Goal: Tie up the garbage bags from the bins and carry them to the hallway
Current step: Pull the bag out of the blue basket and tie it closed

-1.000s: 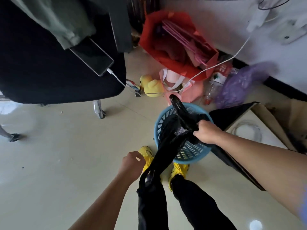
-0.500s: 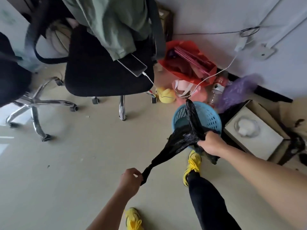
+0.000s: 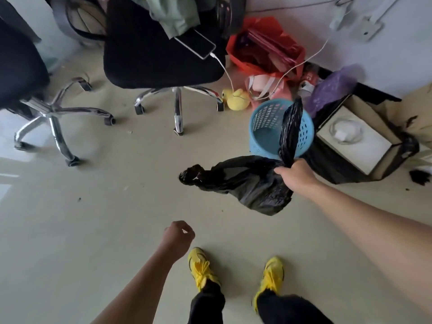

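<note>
A black garbage bag (image 3: pixel 247 183) hangs in the air in front of me, out of the blue plastic bin (image 3: pixel 268 132) that stands on the floor behind it. My right hand (image 3: pixel 298 175) grips the bag at its gathered neck; one black handle strip sticks up past the bin, the other end trails loose to the left. My left hand (image 3: pixel 178 238) is lower and nearer to me, fingers curled into a fist with nothing in it, apart from the bag.
Two black office chairs (image 3: pixel 161 54) on chrome bases stand at the back left, one with a phone on a white cable. Red and pink bags (image 3: pixel 264 52), a yellow toy and a purple bag lie by the wall. An open cardboard box (image 3: pixel 364 141) sits right of the bin.
My left hand has let go of the bag's stretched end and dropped back. My right hand has lifted the bag clear of the bin, and I have stepped back.
</note>
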